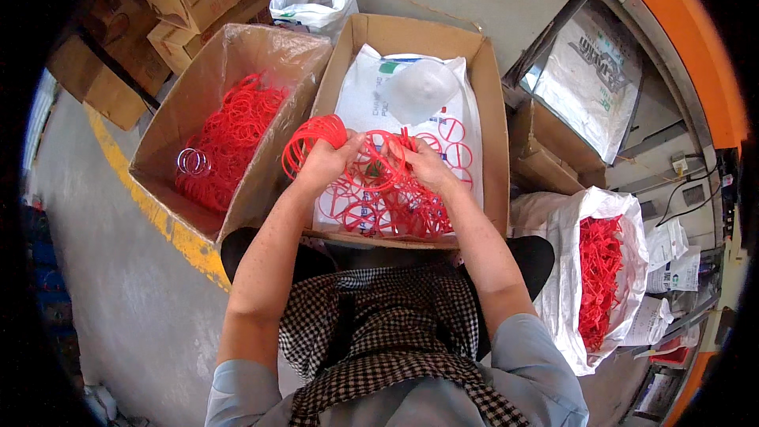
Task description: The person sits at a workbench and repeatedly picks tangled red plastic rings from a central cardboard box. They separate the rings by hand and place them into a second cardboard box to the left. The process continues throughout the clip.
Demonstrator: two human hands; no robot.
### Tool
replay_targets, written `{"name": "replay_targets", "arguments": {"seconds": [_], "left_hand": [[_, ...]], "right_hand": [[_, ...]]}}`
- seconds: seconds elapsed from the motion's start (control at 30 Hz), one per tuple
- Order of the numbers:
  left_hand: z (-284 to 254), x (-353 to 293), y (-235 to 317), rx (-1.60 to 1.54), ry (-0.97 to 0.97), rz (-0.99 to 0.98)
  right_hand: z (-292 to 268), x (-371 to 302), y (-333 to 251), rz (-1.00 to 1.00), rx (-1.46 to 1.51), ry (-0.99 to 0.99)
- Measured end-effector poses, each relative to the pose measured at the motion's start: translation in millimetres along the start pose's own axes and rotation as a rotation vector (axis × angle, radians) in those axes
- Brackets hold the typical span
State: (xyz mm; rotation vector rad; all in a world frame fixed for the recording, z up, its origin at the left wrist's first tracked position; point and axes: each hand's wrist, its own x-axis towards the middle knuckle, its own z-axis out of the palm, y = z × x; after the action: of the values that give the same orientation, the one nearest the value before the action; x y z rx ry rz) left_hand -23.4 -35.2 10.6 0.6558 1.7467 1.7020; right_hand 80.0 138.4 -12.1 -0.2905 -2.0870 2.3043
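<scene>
Red rings point(322, 128), likely light, springy and tangle-prone, best taken by the rim; thin and round, they sit bundled just left of frame centre, clamped in the left hand point(328, 161); a spoked ring point(386, 163) comes next, above the open carton point(493, 111); right of it, the right hand point(428, 166) seems pinched on its edge.

A loose bundle of thin red plastic rings point(304, 141), their edges fanned side by side, is held just left of the frame's centre. Right of it, at the centre, is a raised round red plastic piece with inner bars point(375, 161), above tangled, flat-lying red plastic ring pieces point(413, 207).
</scene>
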Motion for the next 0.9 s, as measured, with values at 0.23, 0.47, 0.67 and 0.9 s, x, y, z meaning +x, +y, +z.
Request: {"name": "replay_targets", "arguments": {"seconds": [0.23,0.47,0.67,0.9], "left_hand": [[1,1,-4,-0.074,-0.075,0.065],[3,-3,-3,0.092,-0.205,0.179],[5,-1,-9,0.147,-0.149,0.268],[-3,-1,1,0.123,-0.168,-0.188]], "right_hand": [[-2,-7,-13,0.123,0.598,-0.230],[21,-3,-12,0.323,0.525,0.022],[15,-6,-1,0.170,0.382,-0.302],[9,0,-10,-0.632,-1.282,0.144]]}}
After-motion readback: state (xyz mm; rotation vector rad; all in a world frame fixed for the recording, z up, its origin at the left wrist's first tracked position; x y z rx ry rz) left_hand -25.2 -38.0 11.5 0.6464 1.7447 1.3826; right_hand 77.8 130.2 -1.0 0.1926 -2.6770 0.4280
